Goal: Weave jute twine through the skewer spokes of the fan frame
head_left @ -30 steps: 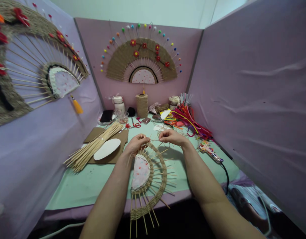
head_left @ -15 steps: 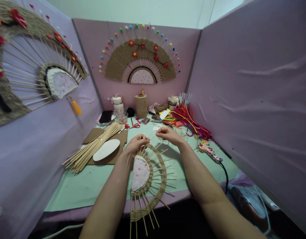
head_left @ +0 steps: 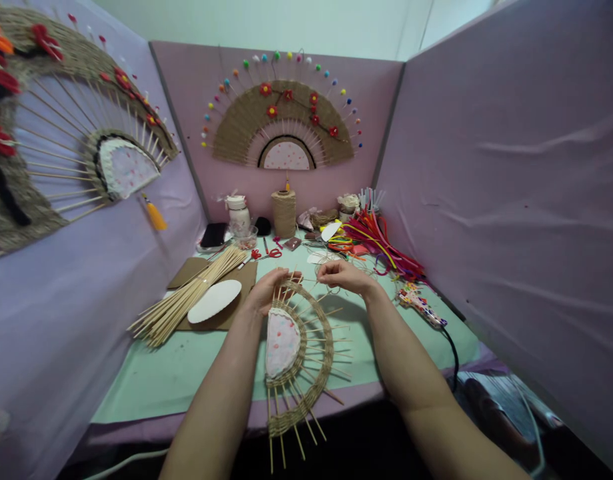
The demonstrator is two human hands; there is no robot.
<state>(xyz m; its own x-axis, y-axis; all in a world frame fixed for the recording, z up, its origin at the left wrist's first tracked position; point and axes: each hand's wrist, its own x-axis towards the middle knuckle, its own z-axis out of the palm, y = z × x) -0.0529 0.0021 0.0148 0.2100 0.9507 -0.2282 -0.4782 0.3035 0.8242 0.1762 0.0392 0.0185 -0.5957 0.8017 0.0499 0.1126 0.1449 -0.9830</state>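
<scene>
A woven fan (head_left: 328,347) with thin wooden ribs and a white, pink-dotted half-round centre (head_left: 282,343) stands on edge over the table's front, its ribs pointing right and down. My left hand (head_left: 270,290) grips its upper end, fingers wrapped behind the ribs. Just to the right, my right hand (head_left: 344,277) is closed in a pinch on a thin length of twine (head_left: 310,280), which runs to the fan's top ribs. Loose twine lies on the table behind that hand.
Left on cardboard (head_left: 249,287) lie a bundle of wooden sticks (head_left: 186,300) and a white oval card (head_left: 214,301). Behind are red scissors (head_left: 274,253) and a twine spool (head_left: 284,215). Pipe cleaners (head_left: 381,243) and a corded glue gun (head_left: 421,307) lie right. Partitions enclose the table.
My right hand has moved slightly right and down, drawing the twine away from the fan's top. The fan has tilted a little, its lower end shifting right; my left hand still holds it.
</scene>
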